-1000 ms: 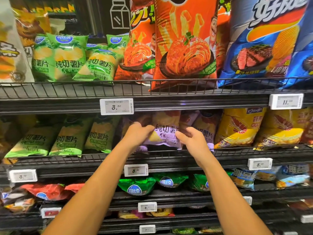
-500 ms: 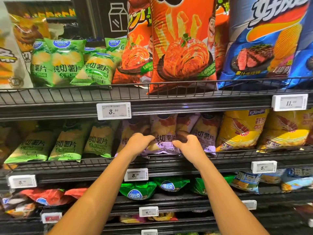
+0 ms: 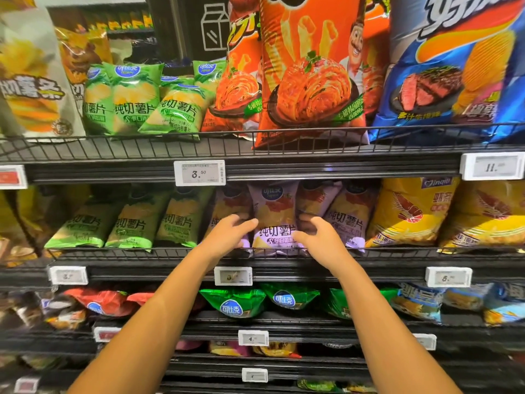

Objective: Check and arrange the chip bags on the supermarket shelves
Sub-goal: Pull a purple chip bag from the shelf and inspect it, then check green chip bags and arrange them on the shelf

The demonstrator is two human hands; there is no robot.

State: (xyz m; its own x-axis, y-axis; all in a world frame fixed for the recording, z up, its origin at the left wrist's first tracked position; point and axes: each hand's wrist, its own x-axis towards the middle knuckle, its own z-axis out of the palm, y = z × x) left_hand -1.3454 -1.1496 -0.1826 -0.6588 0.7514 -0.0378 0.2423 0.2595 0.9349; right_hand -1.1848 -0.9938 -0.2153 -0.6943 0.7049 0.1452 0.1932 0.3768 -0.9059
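Right now your left hand (image 3: 227,236) and right hand (image 3: 315,237), fingers loosely curled, flank 1 purple bag (image 3: 274,220) without clearly gripping it; most rows look unsorted.

My left grip (image 3: 230,233) covers the left edge of the purple chip bag (image 3: 274,220), and my right grip (image 3: 315,237) covers its right edge, so I cannot tell how firmly either one holds it. The fingertips of the right grip are smeared by motion. Behind that bag, further purple bags (image 3: 345,220) show only in part. Above my grips, the tall orange bag (image 3: 309,81) and the blue bag (image 3: 460,66) are cut off by the top edge. Below them, the price tag (image 3: 233,276) is too blurred to read.
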